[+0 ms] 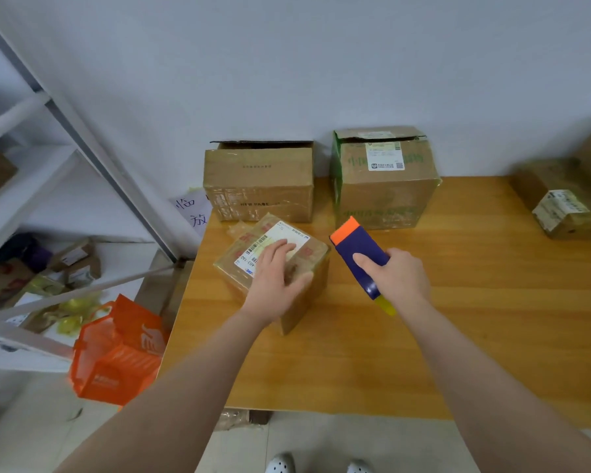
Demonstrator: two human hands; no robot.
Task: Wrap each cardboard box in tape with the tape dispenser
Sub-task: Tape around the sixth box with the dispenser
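A white wall [287, 63] backs a pale wooden table [458, 319] that stands on a light floor. At the far left a white metal shelf [82, 131] leans across the view, with small parcels and yellow bags on its lower levels. Near its foot an orange mesh basket [116, 363] sits on the floor. A paper sign [191, 209] with handwritten characters hangs on the wall just past the table's left edge.

On the table's left part lies the small cardboard box [253, 244], turned at an angle, with a white shipping label on top and glossy tape over its faces. The left hand [277, 285] rests flat on its top, fingers straight on the label and thumb spread out to the box's near right edge.

Behind it, against the wall, stands a plain brown box [258, 180] with a top flap raised. To its right is a green-printed box [386, 186], its lid torn and partly open.

Just right of the small box, apart from it, the right hand [400, 278] grips the tape dispenser [359, 247] above the table. The fingers are curled round its blue body, and the orange end points far and left while the yellow end points near.

At the far right edge sits a taped box [560, 199] bearing a label, with more cardboard behind it.
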